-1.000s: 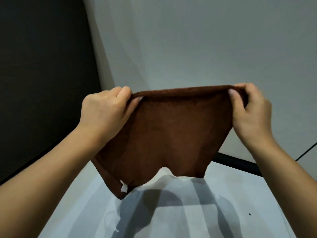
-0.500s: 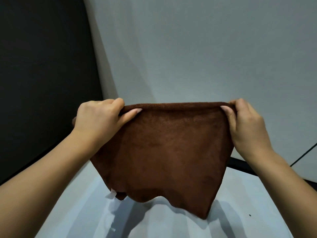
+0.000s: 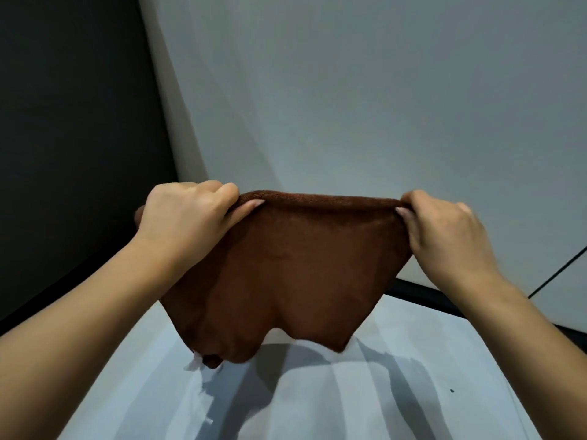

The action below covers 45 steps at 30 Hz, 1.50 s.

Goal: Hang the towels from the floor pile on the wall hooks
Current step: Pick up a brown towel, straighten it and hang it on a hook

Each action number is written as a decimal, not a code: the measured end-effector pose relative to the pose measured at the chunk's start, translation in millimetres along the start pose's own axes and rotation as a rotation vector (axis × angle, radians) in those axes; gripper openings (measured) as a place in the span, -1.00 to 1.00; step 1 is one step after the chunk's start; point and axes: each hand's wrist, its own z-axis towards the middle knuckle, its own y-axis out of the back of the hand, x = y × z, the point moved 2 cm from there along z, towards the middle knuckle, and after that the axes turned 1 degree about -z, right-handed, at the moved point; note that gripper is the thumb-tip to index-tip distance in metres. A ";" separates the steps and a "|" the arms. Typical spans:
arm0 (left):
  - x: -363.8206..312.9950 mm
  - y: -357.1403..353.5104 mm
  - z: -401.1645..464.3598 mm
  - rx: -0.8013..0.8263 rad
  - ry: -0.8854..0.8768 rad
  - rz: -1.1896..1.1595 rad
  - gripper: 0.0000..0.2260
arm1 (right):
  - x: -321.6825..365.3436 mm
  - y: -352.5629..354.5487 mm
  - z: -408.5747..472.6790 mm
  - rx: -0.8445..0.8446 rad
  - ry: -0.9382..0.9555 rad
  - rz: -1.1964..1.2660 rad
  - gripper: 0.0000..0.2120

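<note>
Head view, looking forward and down: a dark brown towel [image 3: 286,274] is held up in the air, spread out flat between two bare hands, in front of a pale grey wall [image 3: 365,96]. Its top edge is folded over into a soft, rounded, nearly level line running from one hand to the other. Below that edge the plush cloth hangs down and narrows, ending in an uneven bottom hem with two drooping lobes. A small white tag [image 3: 196,360] shows at the lower left corner. The towel hangs above a light grey floor [image 3: 397,392], where its shadow falls.

The left hand [image 3: 187,220] grips the towel's upper left corner, fingers curled over the top edge, thumb stretched along the front of the cloth. The right hand [image 3: 444,230] pinches the upper right corner, fingers curled behind the fabric, thumb tip pressed on the front. Both forearms reach up from the bottom corners of the picture. A black panel [image 3: 70,138] fills the left side.
</note>
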 end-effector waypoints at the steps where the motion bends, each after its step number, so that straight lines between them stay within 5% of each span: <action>1: 0.0 0.6 1.6 -0.007 -0.027 0.007 -0.56 | 2.6 -0.9 -0.4 0.069 -0.020 0.001 -0.91; 4: 0.4 3.6 6.6 -0.020 -0.076 0.044 -0.53 | 13.8 -4.3 -0.8 0.244 -0.052 0.016 -0.84; 13: -12.0 9.8 19.8 -0.033 -0.187 0.072 -0.65 | 84.1 -23.1 -5.9 0.409 -0.083 0.430 -0.65; 16: -16.9 9.6 21.2 -0.043 -0.230 0.056 -0.63 | 102.6 -18.5 1.7 0.339 -0.076 0.603 -0.60; 19: -16.4 10.7 21.5 -0.055 -0.225 0.049 -0.59 | 106.8 -14.0 7.3 0.232 -0.086 0.726 -0.82; 25: -13.8 12.8 21.9 -0.061 -0.191 0.065 -0.61 | 96.2 -20.7 2.9 0.217 -0.374 0.878 -0.73; 31: -18.7 14.3 26.4 -0.105 -0.137 0.028 -0.51 | 94.9 -15.8 2.9 0.156 -0.446 0.684 -0.69; 36: -14.7 18.5 24.9 -0.074 -0.106 0.032 -0.53 | 81.6 -10.1 4.1 -0.077 -0.139 0.003 -0.58; 45: -25.5 8.5 14.9 0.026 0.020 -0.065 -0.54 | 59.0 -3.6 11.9 -0.309 0.126 -0.069 -0.56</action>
